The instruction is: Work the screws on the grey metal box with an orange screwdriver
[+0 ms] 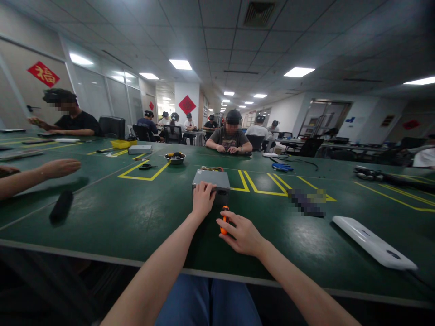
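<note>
Clamping orange tool [223,230] in right fingers [230,227], resting left fingers [205,189] on box [217,177], unclear if gripping. Beyond fingers, bowl [180,161], blue bundle [282,167].

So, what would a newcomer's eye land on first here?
Likely the bright orange tool in the right hand, just in front of the grey box on which the left hand rests. Next, the yellow tape marking out the green table, and the long white device at the near right. Beyond, a red diamond stands out on the white pillar.
</note>
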A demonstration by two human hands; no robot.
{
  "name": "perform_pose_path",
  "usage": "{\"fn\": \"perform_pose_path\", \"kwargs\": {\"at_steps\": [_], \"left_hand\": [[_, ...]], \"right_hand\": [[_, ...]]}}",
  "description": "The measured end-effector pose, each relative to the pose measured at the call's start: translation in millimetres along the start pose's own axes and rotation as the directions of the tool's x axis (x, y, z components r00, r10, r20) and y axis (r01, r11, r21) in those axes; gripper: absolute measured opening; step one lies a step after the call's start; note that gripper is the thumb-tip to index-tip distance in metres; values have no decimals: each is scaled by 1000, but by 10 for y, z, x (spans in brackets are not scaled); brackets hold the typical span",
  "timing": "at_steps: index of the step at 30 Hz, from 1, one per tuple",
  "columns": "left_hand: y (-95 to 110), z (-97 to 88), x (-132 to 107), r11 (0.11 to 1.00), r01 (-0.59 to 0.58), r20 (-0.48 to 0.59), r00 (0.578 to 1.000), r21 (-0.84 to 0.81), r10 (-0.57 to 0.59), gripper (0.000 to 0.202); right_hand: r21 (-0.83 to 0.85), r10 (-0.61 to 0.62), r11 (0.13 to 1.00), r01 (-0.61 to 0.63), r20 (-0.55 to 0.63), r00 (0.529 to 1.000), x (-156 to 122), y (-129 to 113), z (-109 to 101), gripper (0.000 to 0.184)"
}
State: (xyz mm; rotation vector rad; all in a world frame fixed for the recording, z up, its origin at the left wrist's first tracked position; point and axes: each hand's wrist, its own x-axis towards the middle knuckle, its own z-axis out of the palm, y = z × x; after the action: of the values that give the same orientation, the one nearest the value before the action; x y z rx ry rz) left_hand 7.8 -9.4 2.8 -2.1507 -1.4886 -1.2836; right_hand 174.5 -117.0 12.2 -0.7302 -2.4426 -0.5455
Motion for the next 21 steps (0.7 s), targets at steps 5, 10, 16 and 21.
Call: {"fn": "perform_pose_path", "kwargs": {"at_steps": [5, 10, 16, 21], "left_hand": [[9, -18, -3, 1000, -7, -9, 1000, -2, 7, 23], [9, -24, -2, 1000, -17, -16, 1000, -14, 17, 22], [18, -14, 7, 1000, 9, -7, 1000, -9, -9, 23], [26, -24, 8, 1000, -2, -16, 1000, -19, 2, 23]], "right_hand": [[22, 35, 999, -33, -73, 997, -24, 20, 65, 25], [50, 53, 997, -51, -30, 998, -21, 9, 30, 35], [-41, -34, 999, 35, 31, 999, 7, -22, -5, 28], [-21, 16, 1000, -17, -36, 999, -27, 3, 48, 22]]}}
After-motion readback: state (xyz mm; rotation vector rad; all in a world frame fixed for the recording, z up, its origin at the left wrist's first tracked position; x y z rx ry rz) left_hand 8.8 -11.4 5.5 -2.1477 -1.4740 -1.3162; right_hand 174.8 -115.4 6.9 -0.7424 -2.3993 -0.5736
